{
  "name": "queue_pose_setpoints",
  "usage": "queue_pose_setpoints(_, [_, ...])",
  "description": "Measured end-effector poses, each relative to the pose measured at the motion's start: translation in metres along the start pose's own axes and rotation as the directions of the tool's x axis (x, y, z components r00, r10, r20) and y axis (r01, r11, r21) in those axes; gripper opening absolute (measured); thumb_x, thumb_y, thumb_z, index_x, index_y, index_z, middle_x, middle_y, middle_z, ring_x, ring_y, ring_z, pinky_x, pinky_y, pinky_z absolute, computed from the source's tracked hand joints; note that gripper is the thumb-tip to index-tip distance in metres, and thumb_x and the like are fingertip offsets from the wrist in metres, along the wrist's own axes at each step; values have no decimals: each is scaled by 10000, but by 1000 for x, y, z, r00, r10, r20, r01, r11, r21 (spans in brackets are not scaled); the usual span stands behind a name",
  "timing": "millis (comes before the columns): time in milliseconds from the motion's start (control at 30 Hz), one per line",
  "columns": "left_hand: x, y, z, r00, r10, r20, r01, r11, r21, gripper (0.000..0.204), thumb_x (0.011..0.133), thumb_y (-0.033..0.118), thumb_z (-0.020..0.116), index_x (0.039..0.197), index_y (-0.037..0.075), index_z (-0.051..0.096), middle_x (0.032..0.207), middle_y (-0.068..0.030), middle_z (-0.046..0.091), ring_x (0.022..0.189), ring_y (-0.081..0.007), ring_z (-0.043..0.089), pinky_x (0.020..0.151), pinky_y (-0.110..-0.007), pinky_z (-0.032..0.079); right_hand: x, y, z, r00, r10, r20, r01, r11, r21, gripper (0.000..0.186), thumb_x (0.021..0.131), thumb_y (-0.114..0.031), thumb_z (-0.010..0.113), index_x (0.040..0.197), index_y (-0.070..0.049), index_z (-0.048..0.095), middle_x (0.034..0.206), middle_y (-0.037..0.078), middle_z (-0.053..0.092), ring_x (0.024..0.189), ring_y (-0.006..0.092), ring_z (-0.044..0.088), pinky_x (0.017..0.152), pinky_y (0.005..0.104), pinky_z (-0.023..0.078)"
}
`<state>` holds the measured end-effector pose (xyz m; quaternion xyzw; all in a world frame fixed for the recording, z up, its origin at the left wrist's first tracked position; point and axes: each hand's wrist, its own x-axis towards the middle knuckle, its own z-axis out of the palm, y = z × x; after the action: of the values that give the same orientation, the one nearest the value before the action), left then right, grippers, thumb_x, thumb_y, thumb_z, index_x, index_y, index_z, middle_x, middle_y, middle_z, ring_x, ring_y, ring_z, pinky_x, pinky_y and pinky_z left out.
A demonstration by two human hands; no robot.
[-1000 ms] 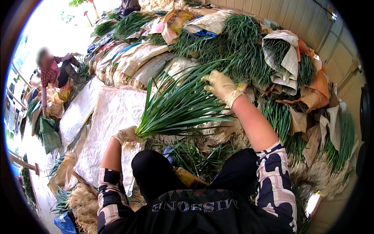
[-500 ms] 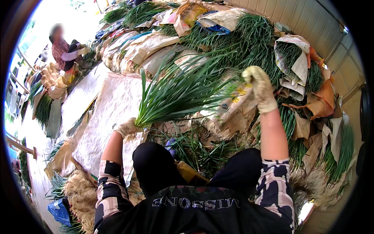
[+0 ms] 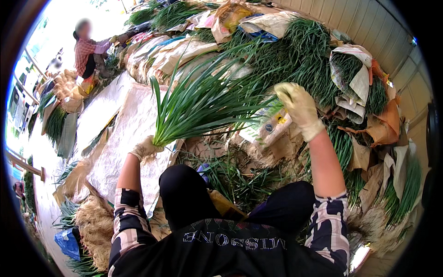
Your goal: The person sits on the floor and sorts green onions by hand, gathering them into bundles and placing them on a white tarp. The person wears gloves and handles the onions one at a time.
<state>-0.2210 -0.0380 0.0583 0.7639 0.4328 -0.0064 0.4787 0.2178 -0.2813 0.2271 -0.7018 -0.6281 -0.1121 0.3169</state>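
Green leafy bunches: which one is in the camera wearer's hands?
The fanned-out bunch, its pale base gripped by the left hand; the other bunches lie around, out of that grip.

A leafy bunch (image 3: 207,101) in the left hand (image 3: 145,148); right hand (image 3: 299,108) to its right; spread sheet (image 3: 115,161) at left; loose leaves (image 3: 244,180) before the knees (image 3: 184,187); heaped bundles (image 3: 309,48) beyond.

Room over loose leaves (image 3: 240,182) between 2 knees (image 3: 182,180), leafy bunch (image 3: 198,111) obstructing ahead, stacked bundles (image 3: 307,44) (some wrapped) beyond
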Motion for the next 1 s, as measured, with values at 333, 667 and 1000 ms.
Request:
queue_pose_setpoints(333, [-19, 35, 10, 996, 87, 1, -87, 992, 87, 214, 701, 84, 679, 889, 41, 587, 685, 9, 596, 523, -70, 516, 465, -253, 442, 17, 9, 70, 938, -231, 260, 302, 911, -282, 256, 785, -155, 523, 1029, -211, 576, 925, 15, 553, 907, 198, 538, 763, 325, 447])
queue_pose_setpoints(667, [-21, 56, 22, 996, 44, 78, -44, 999, -6, 180, 717, 60, 652, 889, 50, 603, 678, 33, 599, 531, -45, 508, 466, -232, 438, 4, 8, 61, 894, -406, 190, 440, 875, -201, 158, 780, -151, 502, 904, -186, 593, 832, 6, 552, 777, 179, 585, 635, 319, 473])
queue_pose_setpoints(1000, [-27, 79, 35, 993, -73, 90, 73, 997, 2, 246, 712, 68, 683, 939, 34, 595, 765, -14, 615, 615, -90, 552, 559, -247, 467, 11, 36, -11, 822, 557, -119, -103, 350, 931, 158, 869, -171, 521, 924, -40, 592, 757, 49, 616, 567, 71, 533, 486, 203, 429])
